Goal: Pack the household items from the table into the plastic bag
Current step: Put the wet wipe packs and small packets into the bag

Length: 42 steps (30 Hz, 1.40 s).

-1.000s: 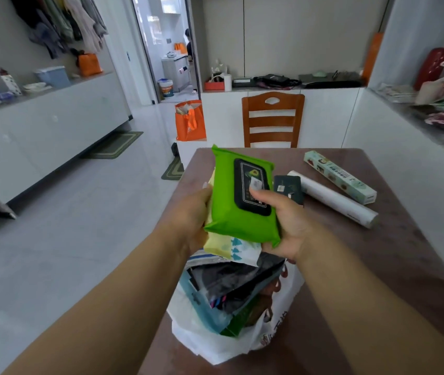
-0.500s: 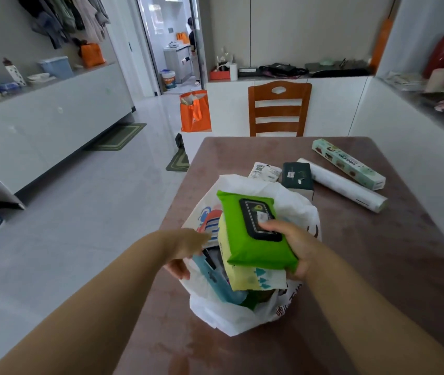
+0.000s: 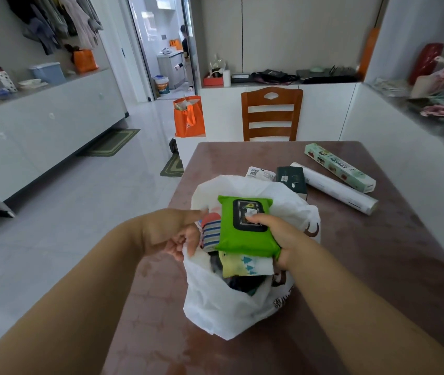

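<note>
Change: since half a second ago our left hand [image 3: 173, 234] has taken hold of the bag's near-left rim, and the green pack sits a little deeper in the mouth.
Left hand: fingers curled, pinching the rim of the white plastic bag [image 3: 215, 301] and holding it open.
Right hand: our right hand [image 3: 277, 234] grips the green wipes pack [image 3: 243, 228], thumb on its black flap, fingers wrapped beneath.
Green pack axis: long axis runs away from us, top edge pointing toward the chair [image 3: 272, 115], face up and slightly tilted.
Green pack place: in the bag's mouth, between our two hands, lying on a yellow pack [image 3: 238, 265] with teal tree shapes.
Writing: the black flap carries a small avocado picture and a white sticker; we cannot read its text. Dark print on the bag near our right wrist is unreadable.
Beyond our right hand: a dark green box [image 3: 291, 178], a white roll [image 3: 334, 188] and a long pale green carton [image 3: 339, 167] lie on the brown table [image 3: 377, 253], the roll and carton slanting away to the left.
</note>
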Each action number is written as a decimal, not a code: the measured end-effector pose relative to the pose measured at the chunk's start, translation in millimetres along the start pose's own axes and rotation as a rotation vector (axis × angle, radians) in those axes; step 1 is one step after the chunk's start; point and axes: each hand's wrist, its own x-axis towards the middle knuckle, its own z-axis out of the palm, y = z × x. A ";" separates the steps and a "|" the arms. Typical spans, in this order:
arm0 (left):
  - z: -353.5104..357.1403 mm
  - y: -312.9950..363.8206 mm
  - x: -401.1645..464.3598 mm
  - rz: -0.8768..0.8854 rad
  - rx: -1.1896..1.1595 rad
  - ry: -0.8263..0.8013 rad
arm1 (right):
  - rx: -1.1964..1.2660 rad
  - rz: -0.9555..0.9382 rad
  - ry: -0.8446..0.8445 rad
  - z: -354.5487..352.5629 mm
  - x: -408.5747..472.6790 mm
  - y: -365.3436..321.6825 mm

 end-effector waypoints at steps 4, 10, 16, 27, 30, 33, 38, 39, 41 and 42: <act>-16.5 6.7 -10.1 0.126 -0.012 -0.080 | -0.029 -0.022 0.182 21.1 23.3 7.6; -17.1 16.3 -4.6 0.137 0.165 0.150 | -0.736 0.063 0.347 21.3 40.7 28.6; -22.4 22.4 -2.3 0.183 0.269 0.330 | -0.805 -0.234 0.799 -32.2 35.0 -36.9; 3.5 46.2 15.8 -0.138 0.748 0.324 | -2.087 -0.257 0.506 -39.2 61.7 -55.7; 7.6 44.9 24.9 -0.236 0.868 0.344 | -2.176 -0.282 0.397 -40.5 60.4 -55.4; 7.5 38.3 33.3 -0.264 0.960 0.336 | -2.215 -0.284 0.269 -45.6 62.6 -55.0; 13.2 34.9 38.5 -0.357 1.213 0.383 | -2.207 -0.044 0.280 -53.7 75.6 -56.7; 14.4 36.0 38.3 -0.341 1.246 0.375 | -2.159 -0.048 0.319 -54.2 75.8 -58.3; 15.6 40.2 38.3 -0.250 1.229 0.369 | -2.052 -0.199 0.295 -57.9 80.2 -58.4; 15.0 41.6 39.5 -0.176 1.159 0.381 | -1.976 -0.305 0.246 -59.0 81.9 -57.5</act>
